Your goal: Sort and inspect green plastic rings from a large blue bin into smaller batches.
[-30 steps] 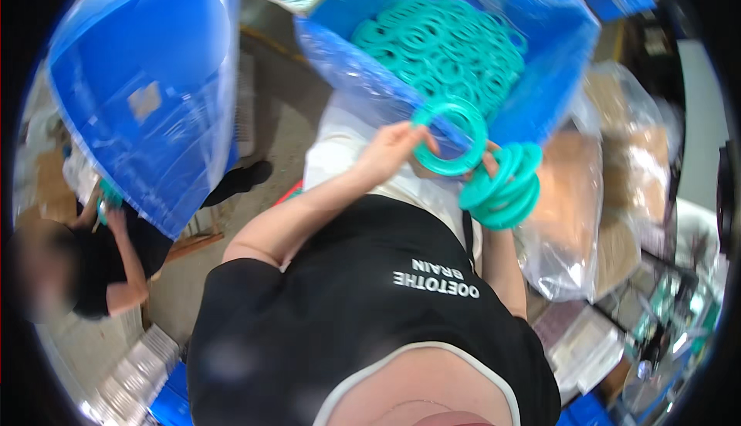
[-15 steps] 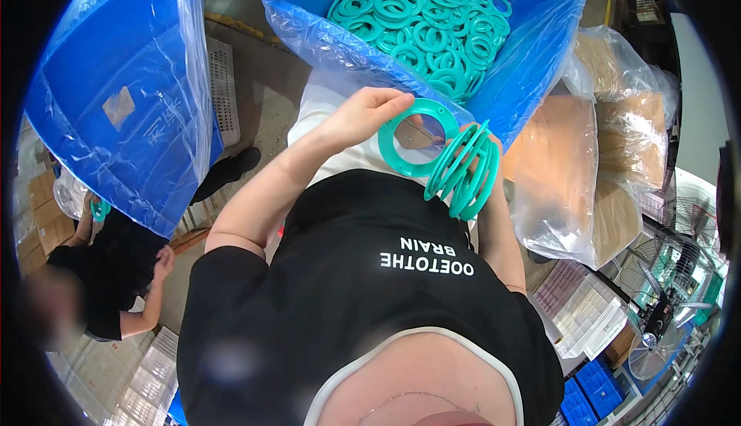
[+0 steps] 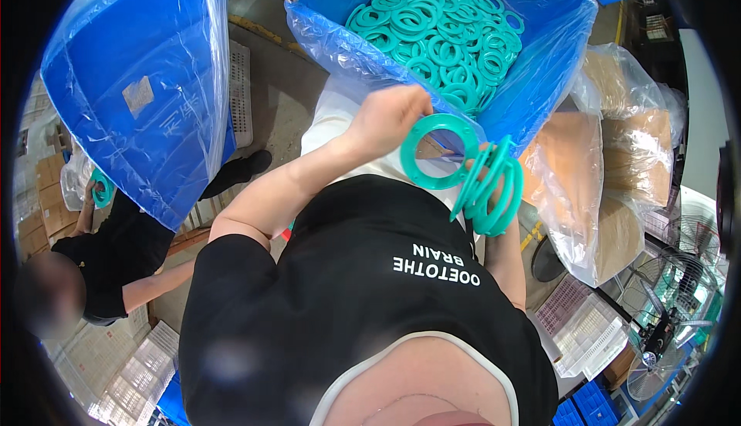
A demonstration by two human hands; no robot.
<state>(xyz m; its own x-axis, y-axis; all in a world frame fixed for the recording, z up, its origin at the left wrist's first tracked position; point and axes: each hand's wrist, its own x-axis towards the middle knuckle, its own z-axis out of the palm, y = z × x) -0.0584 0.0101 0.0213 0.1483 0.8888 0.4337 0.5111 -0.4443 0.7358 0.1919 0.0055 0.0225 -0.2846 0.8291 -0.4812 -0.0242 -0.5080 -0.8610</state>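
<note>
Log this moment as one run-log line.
left hand: holds single teal ring | right hand: holds stack of teal rings | blue lined bin: teal rings inside

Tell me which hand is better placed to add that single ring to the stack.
Left, likely: the left hand pinches the single teal ring right beside the stack of rings, which fills the right hand.

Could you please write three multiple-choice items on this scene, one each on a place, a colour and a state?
1. Where does the loose heap of rings lie?
A. in the blue lined bin
B. on the floor
C. on the fan

2. What colour is the single ring in the left hand?
A. red
B. teal
C. white

3. What does the right hand hold?
A. nothing
B. a box
C. a stack of rings

Answers:
1 A, they fill the blue lined bin.
2 B, the left hand pinches the single ring.
3 C, the right hand carries the stack of rings.
</note>
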